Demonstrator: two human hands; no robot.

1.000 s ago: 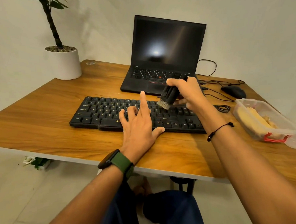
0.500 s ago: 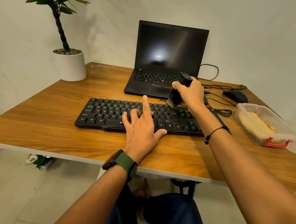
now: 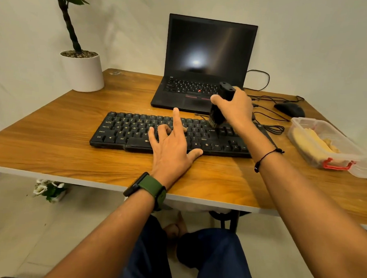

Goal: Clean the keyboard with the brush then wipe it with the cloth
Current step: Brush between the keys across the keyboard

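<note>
- Flat black full-size keyboard (image 3: 136, 132) lies on the wood-grain table (image 3: 51, 136), near the front edge.
- Right hand (image 3: 235, 108) has its grip clamped round the stubby black brush (image 3: 221, 104); the brush stands upright, bristles down on the top key rows, right of centre.
- Left hand (image 3: 171, 146) lies on the keyboard's middle, grip apart: index finger raised, other fingers on the keys, thumb at the front edge. It covers the keys there.
- Open black laptop (image 3: 203, 61), screen dark, sits just behind the keyboard.
- Black mouse (image 3: 289, 109) and loose black cables (image 3: 270, 126) are to the right rear.
- Clear plastic box with red clasp (image 3: 324, 144) holds a yellow cloth (image 3: 312, 140), right of the keyboard.
- White pot with green plant (image 3: 82, 72) stands at the left rear corner.
</note>
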